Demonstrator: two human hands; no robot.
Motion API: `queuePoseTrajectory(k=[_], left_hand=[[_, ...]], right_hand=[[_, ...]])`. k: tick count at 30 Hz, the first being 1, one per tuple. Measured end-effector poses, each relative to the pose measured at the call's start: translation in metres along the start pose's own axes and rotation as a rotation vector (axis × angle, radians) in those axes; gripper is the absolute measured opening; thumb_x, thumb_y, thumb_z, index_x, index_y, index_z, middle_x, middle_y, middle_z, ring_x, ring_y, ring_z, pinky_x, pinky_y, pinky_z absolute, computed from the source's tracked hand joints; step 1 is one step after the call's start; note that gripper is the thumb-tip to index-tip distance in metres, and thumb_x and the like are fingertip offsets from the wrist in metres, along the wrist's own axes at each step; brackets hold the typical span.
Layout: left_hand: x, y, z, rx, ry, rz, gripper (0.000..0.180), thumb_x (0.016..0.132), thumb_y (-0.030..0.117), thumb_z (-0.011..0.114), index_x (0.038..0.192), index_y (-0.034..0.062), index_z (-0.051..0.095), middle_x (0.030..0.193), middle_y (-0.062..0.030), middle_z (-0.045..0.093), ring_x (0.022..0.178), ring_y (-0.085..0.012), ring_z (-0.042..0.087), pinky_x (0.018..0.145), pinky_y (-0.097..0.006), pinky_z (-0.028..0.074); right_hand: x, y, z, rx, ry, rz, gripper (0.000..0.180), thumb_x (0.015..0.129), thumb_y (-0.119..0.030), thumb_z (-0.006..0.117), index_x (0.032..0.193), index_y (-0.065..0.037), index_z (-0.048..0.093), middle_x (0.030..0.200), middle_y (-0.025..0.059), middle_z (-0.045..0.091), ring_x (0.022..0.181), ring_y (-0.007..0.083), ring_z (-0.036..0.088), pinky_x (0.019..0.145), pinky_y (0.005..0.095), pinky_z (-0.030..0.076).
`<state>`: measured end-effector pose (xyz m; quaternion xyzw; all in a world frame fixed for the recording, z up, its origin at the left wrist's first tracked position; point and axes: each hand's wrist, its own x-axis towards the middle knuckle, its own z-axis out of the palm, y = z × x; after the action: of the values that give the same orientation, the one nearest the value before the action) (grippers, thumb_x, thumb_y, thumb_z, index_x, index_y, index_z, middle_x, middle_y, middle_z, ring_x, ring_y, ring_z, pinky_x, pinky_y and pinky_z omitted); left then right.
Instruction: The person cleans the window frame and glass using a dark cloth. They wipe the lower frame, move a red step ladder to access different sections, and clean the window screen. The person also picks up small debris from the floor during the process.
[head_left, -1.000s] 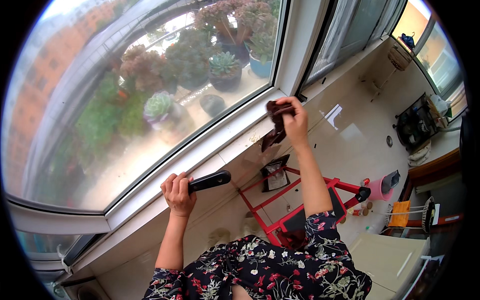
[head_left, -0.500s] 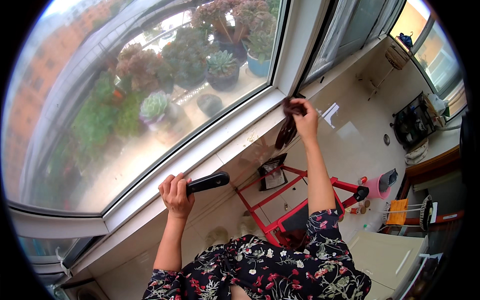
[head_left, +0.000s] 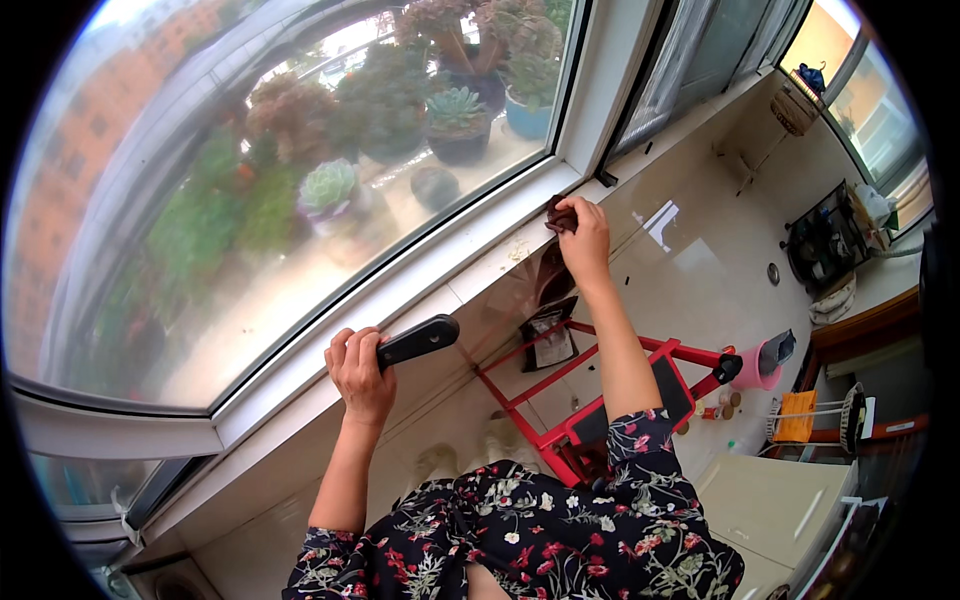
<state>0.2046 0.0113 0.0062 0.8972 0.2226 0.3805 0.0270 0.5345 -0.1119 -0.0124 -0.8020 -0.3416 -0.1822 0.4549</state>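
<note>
My left hand (head_left: 360,378) is wrapped round the black handle (head_left: 418,341) of something whose other end is hidden behind my fingers. The handle is smooth, with a rounded tip that points right, beside the window ledge. My right hand (head_left: 588,238) pinches a dark brown cloth (head_left: 562,217) at the ledge's inner edge, close to the window frame's corner. Pale crumbs (head_left: 517,250) lie scattered on the white window ledge (head_left: 478,266), just left of the cloth. A window pane (head_left: 330,270) stands behind the ledge, and potted succulents (head_left: 457,112) show through it.
Below my right arm stands a red folding stepladder (head_left: 545,437) with dark treads. A dark bag (head_left: 549,340) lies on the floor beside it. Farther right are a pink bucket (head_left: 757,371), a black wheeled rack (head_left: 826,238) and a pale cabinet (head_left: 770,505).
My right hand has moved left and slightly down along the ledge with the cloth, which hung longer before and is now bunched. My left hand still grips the handle, its position almost the same.
</note>
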Motion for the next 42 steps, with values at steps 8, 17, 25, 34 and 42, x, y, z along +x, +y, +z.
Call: queuePoseTrajectory(k=[8, 17, 25, 34, 42], left_hand=[[-0.028, -0.002, -0.033, -0.053, -0.001, -0.047, 0.013, 0.075, 0.003, 0.059, 0.087, 0.0047, 0.057, 0.093, -0.0080, 0.064, 0.092, -0.0319, 0.054, 0.084, -0.042, 0.038], [-0.079, -0.027, -0.078, -0.061, 0.035, -0.116, 0.012, 0.077, 0.004, 0.062, 0.088, 0.0060, 0.058, 0.093, -0.0068, 0.064, 0.093, -0.0311, 0.054, 0.081, -0.041, 0.039], [-0.121, -0.042, -0.119, -0.102, 0.050, -0.168, 0.017, 0.070, -0.003, 0.054, 0.086, 0.0035, 0.056, 0.092, -0.0107, 0.064, 0.093, -0.0336, 0.054, 0.088, -0.042, 0.040], [-0.179, -0.070, -0.172, -0.179, 0.099, -0.267, 0.024, 0.068, -0.007, 0.050, 0.090, 0.0025, 0.055, 0.085, -0.0128, 0.057, 0.084, -0.0331, 0.053, 0.075, -0.040, 0.042], [-0.216, -0.085, -0.195, -0.268, 0.064, -0.388, 0.028, 0.072, -0.009, 0.052, 0.098, 0.0015, 0.055, 0.088, -0.0144, 0.056, 0.083, -0.0344, 0.053, 0.073, -0.040, 0.043]], right_hand=[[-0.033, -0.053, 0.008, 0.297, -0.340, -0.053, 0.020, 0.068, 0.005, 0.059, 0.086, -0.004, 0.063, 0.090, 0.0110, 0.067, 0.094, 0.0309, 0.061, 0.083, 0.0372, 0.049], [-0.054, -0.067, 0.032, 0.109, -0.120, -0.103, 0.015, 0.068, 0.002, 0.058, 0.079, -0.007, 0.061, 0.084, 0.0099, 0.064, 0.089, 0.0332, 0.057, 0.079, 0.0404, 0.046], [-0.106, -0.158, 0.048, 0.399, -0.458, -0.236, 0.018, 0.066, 0.004, 0.053, 0.080, -0.004, 0.061, 0.083, 0.0105, 0.064, 0.088, 0.0308, 0.059, 0.081, 0.0368, 0.046], [-0.170, -0.244, 0.048, 0.590, -0.815, -0.367, 0.022, 0.064, 0.010, 0.049, 0.077, -0.003, 0.061, 0.080, 0.0073, 0.064, 0.086, 0.0271, 0.058, 0.078, 0.0338, 0.046], [-0.216, -0.223, 0.037, 0.417, -0.930, -0.250, 0.035, 0.067, 0.014, 0.050, 0.091, -0.005, 0.068, 0.087, 0.0124, 0.067, 0.087, 0.0275, 0.064, 0.079, 0.0355, 0.050]])
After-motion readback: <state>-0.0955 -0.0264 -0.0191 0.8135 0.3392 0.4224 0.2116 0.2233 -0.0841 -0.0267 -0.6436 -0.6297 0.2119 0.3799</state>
